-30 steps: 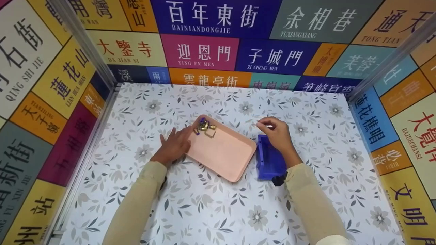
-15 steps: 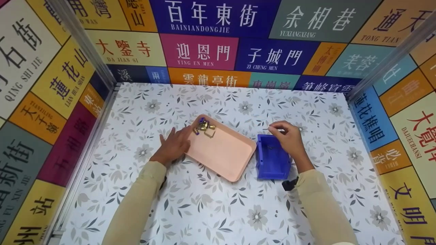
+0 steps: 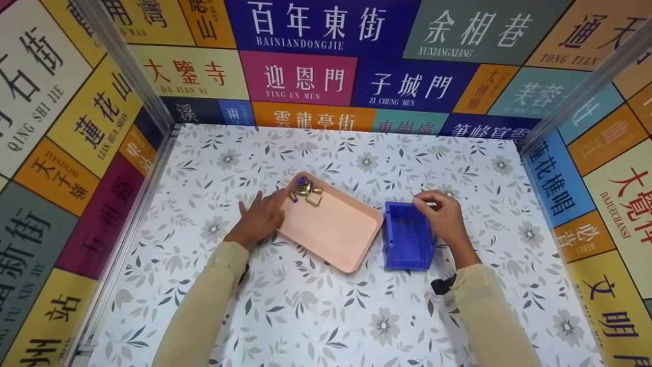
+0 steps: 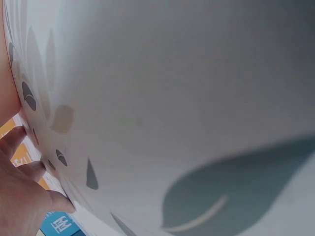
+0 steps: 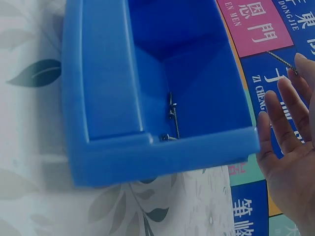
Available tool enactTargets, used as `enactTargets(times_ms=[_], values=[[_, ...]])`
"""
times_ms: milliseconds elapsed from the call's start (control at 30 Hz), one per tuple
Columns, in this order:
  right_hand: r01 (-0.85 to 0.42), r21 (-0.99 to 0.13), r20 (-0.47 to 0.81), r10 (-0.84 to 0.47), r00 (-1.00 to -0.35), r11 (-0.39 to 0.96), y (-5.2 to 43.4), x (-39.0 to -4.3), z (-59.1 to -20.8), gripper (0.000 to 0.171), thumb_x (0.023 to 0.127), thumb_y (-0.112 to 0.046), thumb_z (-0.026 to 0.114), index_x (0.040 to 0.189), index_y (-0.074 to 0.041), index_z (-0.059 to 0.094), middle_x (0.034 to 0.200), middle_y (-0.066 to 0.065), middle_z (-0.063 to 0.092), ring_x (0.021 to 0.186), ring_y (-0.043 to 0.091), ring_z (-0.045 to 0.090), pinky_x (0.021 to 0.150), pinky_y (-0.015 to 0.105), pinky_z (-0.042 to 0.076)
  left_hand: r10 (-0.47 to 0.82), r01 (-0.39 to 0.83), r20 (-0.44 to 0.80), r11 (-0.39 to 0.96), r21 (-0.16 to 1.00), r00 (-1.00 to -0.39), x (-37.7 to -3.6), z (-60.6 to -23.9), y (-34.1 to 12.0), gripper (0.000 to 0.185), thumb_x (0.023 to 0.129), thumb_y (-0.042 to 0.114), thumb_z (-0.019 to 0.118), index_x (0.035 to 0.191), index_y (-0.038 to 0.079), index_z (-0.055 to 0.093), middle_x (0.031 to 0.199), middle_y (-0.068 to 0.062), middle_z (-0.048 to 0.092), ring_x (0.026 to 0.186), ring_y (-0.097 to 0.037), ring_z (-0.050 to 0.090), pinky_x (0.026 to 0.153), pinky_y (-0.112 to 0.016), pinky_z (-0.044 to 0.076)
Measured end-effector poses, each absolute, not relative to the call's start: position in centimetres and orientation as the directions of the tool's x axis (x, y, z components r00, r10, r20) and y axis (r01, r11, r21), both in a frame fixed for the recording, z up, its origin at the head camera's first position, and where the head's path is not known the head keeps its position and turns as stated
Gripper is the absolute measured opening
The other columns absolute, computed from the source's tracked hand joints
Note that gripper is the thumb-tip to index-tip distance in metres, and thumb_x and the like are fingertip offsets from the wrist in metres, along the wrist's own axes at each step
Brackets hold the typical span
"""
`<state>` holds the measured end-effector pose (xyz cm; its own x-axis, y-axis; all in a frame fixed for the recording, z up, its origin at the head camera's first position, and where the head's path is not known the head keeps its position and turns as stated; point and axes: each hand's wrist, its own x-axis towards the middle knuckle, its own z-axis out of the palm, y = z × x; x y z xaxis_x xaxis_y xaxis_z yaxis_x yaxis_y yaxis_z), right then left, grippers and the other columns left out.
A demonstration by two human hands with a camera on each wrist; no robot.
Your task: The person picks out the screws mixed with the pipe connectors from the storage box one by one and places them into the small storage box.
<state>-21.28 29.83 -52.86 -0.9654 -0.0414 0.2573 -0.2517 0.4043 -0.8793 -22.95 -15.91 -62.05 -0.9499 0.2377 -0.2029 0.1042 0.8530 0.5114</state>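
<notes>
My right hand is above the far right corner of a blue plastic bin. In the right wrist view, its thumb and index finger pinch a thin threaded screw, the other fingers spread loosely. Several more screws lie in the bottom of the bin. My left hand lies with extended fingers at the left edge of a pink tray. Small brass-coloured pieces, some with blue parts, are bunched in the tray's far left corner. The left wrist view shows mostly tabletop and a few fingers.
A white floral cloth covers the table. The tray stands left of the bin with a narrow gap between them. Walls of coloured panels with lettering enclose the back and both sides.
My right hand, pinching the screw, has moved right and toward me, from beyond the bin to its far right corner, uncovering its inside. The left hand and tray stay put.
</notes>
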Motion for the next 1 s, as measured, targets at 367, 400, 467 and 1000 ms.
enactTargets(times_ms=[367,400,467,1000], values=[[-0.251,-0.886,0.26,-0.03,-0.965,0.391,30.06,-21.23,-53.36,0.013,0.092,-0.01,0.076,0.098,0.002,0.077,0.103,0.017,0.074,0.093,0.0,0.068,0.082,0.017,0.056,0.248,0.111,-0.2,0.846,0.522,-0.948,-22.85,-62.05,-16.06,0.061,0.108,0.052,0.026,0.164,0.042,0.005,0.172,0.003,0.02,0.158,-0.047,0.001,0.111,-0.082,-0.012],[-0.245,-0.888,0.255,-0.027,-0.967,0.389,30.08,-21.25,-53.4,0.014,0.092,-0.01,0.076,0.098,0.002,0.077,0.103,0.016,0.074,0.093,0.0,0.068,0.082,0.017,0.056,0.257,0.123,-0.192,0.845,0.521,-0.947,-22.82,-62.03,-16.12,0.061,0.108,0.052,0.026,0.165,0.039,0.006,0.172,0.002,0.02,0.157,-0.048,0.001,0.11,-0.083,-0.011],[-0.237,-0.89,0.248,-0.023,-0.969,0.39,30.13,-21.26,-53.46,0.015,0.092,-0.011,0.077,0.098,0.003,0.077,0.104,0.014,0.074,0.093,0.0,0.068,0.082,0.017,0.055,0.273,0.146,-0.178,0.843,0.518,-0.945,-22.79,-62.01,-16.23,0.062,0.109,0.051,0.027,0.165,0.036,0.007,0.172,0.0,0.02,0.157,-0.05,0.002,0.11,-0.084,-0.01],[-0.244,-0.886,0.248,-0.042,-0.968,0.393,30.18,-21.27,-53.6,0.015,0.093,-0.012,0.076,0.098,0.001,0.077,0.104,0.013,0.075,0.093,0.0,0.068,0.082,0.018,0.055,0.271,0.14,-0.196,0.851,0.506,-0.943,-22.74,-61.77,-16.24,0.061,0.109,0.051,0.025,0.165,0.038,0.006,0.172,0.003,0.018,0.157,-0.049,0.001,0.111,-0.083,-0.01]])
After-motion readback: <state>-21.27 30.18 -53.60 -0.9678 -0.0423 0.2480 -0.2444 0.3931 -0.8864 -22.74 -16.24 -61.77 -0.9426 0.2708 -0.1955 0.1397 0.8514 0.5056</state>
